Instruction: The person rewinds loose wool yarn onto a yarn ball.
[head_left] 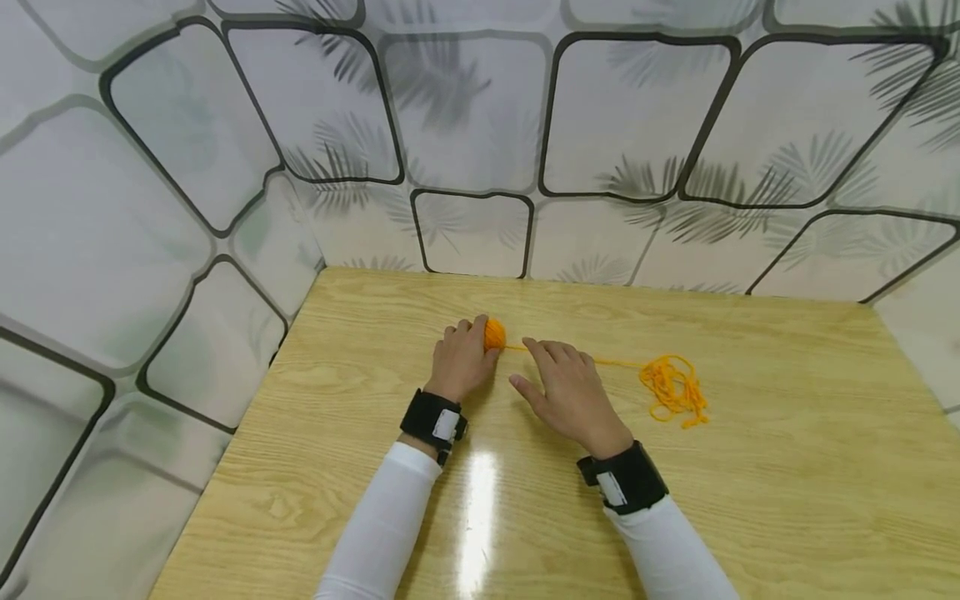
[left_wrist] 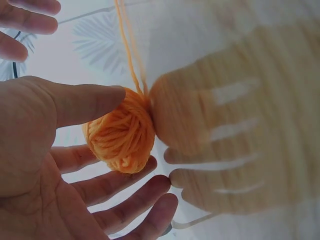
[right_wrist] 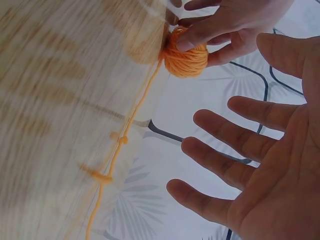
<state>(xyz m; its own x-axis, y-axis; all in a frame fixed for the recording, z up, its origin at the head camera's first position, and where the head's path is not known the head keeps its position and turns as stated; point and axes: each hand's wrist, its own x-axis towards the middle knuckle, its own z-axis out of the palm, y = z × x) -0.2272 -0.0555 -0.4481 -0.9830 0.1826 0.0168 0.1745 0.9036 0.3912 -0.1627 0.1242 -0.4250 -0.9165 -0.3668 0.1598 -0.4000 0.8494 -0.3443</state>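
Note:
An orange ball of yarn [left_wrist: 122,137] rests on the table, with my left hand [head_left: 462,360] holding it between thumb and fingers. The left thumb [left_wrist: 90,104] presses the ball's near side while the fingers curve behind it. From the ball a single yarn strand [right_wrist: 135,112] runs right across the tabletop, passing beyond my right hand [head_left: 573,392]. That hand hovers with spread, straight fingers [right_wrist: 235,132] and nothing in its grasp. At the strand's far end lies a loose tangle of orange yarn [head_left: 673,387].
The wood-grain table [head_left: 787,475] is glossy and reflects the hands. Behind it and along the left stands a pale wall covering [head_left: 472,108] with dark outlines and leaf prints. Black straps [head_left: 632,479] circle both wrists.

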